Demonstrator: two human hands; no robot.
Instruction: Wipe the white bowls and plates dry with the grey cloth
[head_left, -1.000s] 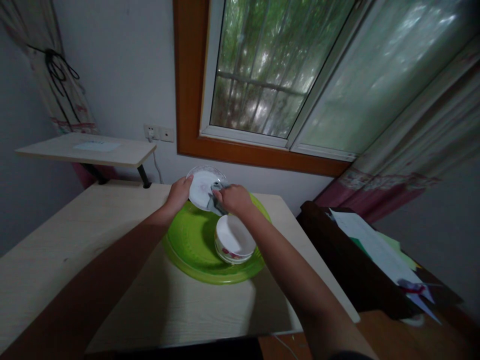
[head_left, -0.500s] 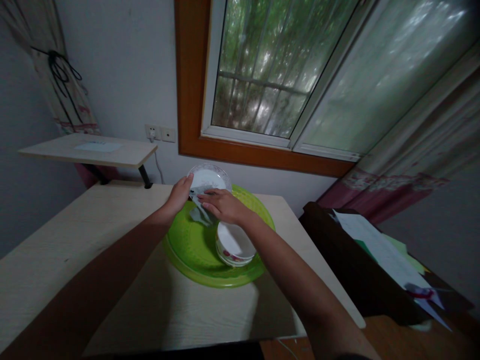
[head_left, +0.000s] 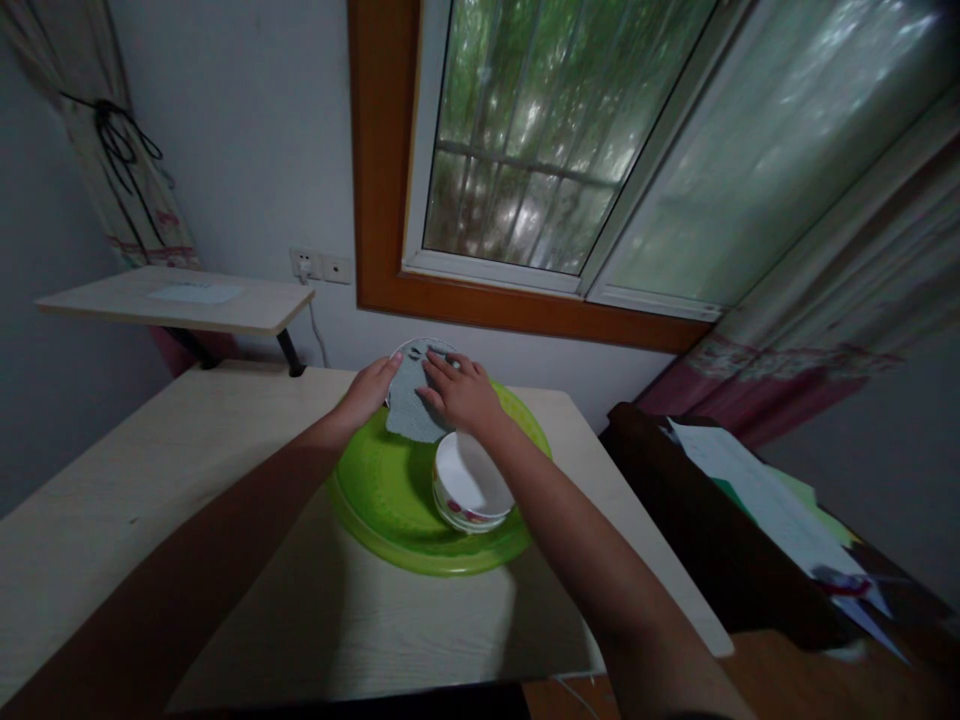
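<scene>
My left hand (head_left: 369, 388) grips the left edge of a plate (head_left: 420, 339), its thumb on the rim. Most of the plate is hidden under a spread grey-green cloth (head_left: 409, 408) with dark marks near its top. My right hand (head_left: 466, 392) lies flat on the cloth over the plate's right side, fingers apart. The plate is held above the far side of a bright green basin (head_left: 375, 515). In the basin, close below my right wrist, sits a small stack of white bowls (head_left: 469, 480) with a red flower pattern.
The basin stands on a pale wooden table (head_left: 262, 590). A raised shelf (head_left: 187, 305) with a paper on it is at the back left. Behind are a wall socket (head_left: 306, 264) and a window. Papers (head_left: 757, 490) lie on dark furniture at the right.
The cloth was bunched in my right hand and is now spread over the plate. My right hand has moved across the plate and its fingers have opened. My left hand keeps the rim.
</scene>
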